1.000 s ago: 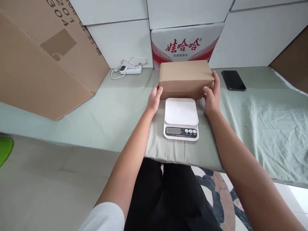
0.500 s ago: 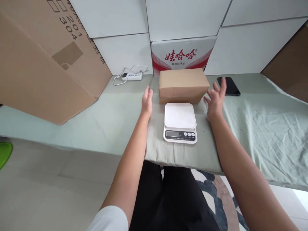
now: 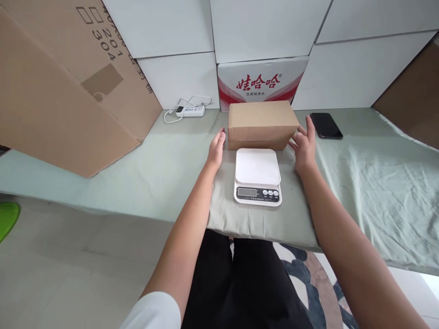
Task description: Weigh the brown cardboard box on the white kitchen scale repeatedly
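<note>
A closed brown cardboard box (image 3: 263,124) lies on the cloth-covered table, right behind a white kitchen scale (image 3: 258,167) with a dark display strip and round buttons. My left hand (image 3: 216,148) is upright just left of the box, fingers stretched forward and a slim gap to the box's side. On the other side, my right hand (image 3: 304,147) has its fingers apart at the box's right lower corner; whether the fingertips touch the cardboard I cannot tell. Neither hand grips anything.
Behind the box stands a white carton with red lettering (image 3: 255,82), against white panels. A black phone (image 3: 326,125) lies to the right. A white power strip (image 3: 190,111) with its cable sits back left. A large cardboard carton (image 3: 78,105) leans over the table's left part.
My left hand has moved right and nearer to the box's left side. My right hand has shifted slightly left and down toward the box's right side. Box and scale stay in place.
</note>
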The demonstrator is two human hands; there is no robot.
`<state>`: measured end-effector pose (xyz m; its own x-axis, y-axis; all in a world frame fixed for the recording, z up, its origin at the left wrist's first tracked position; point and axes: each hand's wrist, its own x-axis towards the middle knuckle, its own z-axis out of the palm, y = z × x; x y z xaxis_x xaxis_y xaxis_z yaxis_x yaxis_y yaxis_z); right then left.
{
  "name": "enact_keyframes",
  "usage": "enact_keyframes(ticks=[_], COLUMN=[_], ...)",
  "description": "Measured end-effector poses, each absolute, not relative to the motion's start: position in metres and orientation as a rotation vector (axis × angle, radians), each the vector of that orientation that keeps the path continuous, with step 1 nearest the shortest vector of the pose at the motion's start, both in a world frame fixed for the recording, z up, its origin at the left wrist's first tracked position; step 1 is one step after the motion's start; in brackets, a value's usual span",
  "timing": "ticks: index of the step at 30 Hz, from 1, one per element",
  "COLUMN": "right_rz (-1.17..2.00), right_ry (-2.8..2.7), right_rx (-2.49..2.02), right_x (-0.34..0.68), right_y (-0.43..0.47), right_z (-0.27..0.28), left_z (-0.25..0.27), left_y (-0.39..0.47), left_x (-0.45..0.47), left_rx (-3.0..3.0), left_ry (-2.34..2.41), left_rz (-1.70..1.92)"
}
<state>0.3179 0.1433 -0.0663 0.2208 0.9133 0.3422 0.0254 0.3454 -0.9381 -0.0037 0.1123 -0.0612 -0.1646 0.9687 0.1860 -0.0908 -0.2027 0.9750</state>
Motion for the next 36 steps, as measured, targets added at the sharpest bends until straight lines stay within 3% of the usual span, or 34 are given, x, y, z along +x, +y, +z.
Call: enact_keyframes(ticks=[9,19,26,36], right_rz=[0.750,0.498,0.485,0.477], right_ry=[-1.402,-1.439,-1.441,-1.369], right_rx=[-0.910,-0.861,-0.926,-0.948], right_x=[0.304,0.299,0.308,0.301], right_y=[0.149,0.081,0.004,-0.002], right_z=[-0.074,-0.028,-0.050,-0.053], left_z=[-0.054,-0.014,-0.031,-0.033], left_y=[0.103,0.047,-0.045,-0.049], left_x=[0.004,0.006,0.020,0.021], left_rx=[1.417,1.537,1.223,1.259], left_ry=[1.094,1.007,1.072,1.063], left_rz=[1.450,1.706,1.707,1.660])
